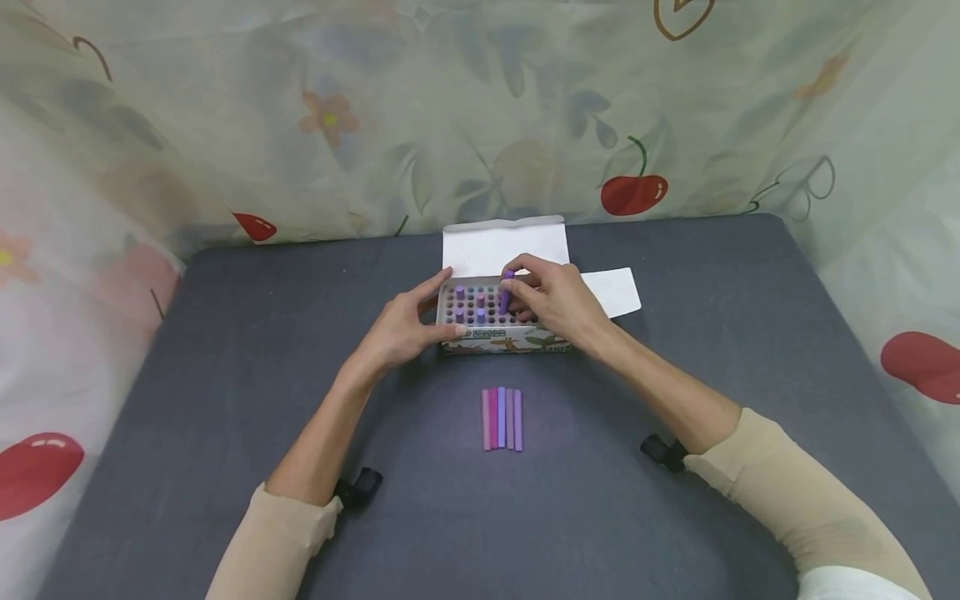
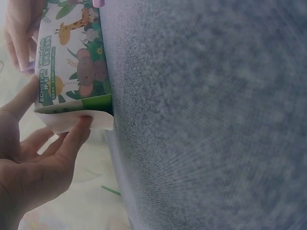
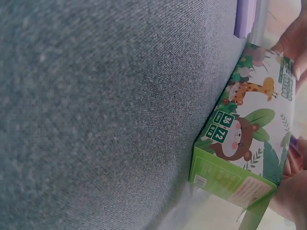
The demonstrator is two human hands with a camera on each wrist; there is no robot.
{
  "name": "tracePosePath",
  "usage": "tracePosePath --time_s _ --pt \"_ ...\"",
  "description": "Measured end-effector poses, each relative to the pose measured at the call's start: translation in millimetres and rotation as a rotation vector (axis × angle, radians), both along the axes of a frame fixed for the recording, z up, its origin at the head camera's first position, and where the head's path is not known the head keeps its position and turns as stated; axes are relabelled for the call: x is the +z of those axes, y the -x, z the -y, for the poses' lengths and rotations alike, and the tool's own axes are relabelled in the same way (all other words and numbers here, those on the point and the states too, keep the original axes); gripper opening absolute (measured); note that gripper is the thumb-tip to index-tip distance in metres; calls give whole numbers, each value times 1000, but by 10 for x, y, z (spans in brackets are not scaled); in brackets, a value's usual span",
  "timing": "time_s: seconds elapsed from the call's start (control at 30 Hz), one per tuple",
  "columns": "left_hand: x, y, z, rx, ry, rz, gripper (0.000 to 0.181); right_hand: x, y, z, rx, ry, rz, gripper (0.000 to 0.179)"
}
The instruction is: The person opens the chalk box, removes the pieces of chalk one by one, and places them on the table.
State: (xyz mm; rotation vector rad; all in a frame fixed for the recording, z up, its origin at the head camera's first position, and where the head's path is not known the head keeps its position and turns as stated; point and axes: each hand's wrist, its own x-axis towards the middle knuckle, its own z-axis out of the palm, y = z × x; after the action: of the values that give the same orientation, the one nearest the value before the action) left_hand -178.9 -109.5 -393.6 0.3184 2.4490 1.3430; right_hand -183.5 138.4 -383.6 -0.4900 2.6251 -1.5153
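Observation:
A white-and-green box (image 1: 510, 342) printed with cartoon animals sits on the table, its top folded back. Inside is a grid of round holes, with several pink and purple chalk-like sticks standing in the left part. My left hand (image 1: 397, 329) grips the box's left end, thumb at the front edge and fingers round the side and back. Over the middle of the grid, my right hand (image 1: 562, 300) pinches an upright purple stick (image 1: 506, 297) between thumb and fingers; its lower end is close over the holes. That hand hides the grid's right part.
In front of the box, several pink, purple and blue sticks (image 1: 502, 419) lie side by side on the dark grey table (image 1: 300, 333). The white lid flap (image 1: 502, 250) stands behind, and a side flap (image 1: 613, 292) sticks out right. Printed curtains surround the table.

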Motion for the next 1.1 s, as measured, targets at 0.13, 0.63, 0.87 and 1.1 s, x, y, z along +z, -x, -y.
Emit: tracePosePath --time_s 0.13,0.63,0.87,1.1 --pt "3 0 -1 -2 -1 0 87 15 -6 -8 -1 27 -12 13" --pt "-17 1 -2 3 26 -15 88 89 -70 -86 -21 179 41 25" --pt "-15 1 -5 3 22 -10 88 151 -148 -153 -36 177 64 30" --pt "-9 0 -14 2 29 -11 88 189 -221 -231 -38 269 108 33"
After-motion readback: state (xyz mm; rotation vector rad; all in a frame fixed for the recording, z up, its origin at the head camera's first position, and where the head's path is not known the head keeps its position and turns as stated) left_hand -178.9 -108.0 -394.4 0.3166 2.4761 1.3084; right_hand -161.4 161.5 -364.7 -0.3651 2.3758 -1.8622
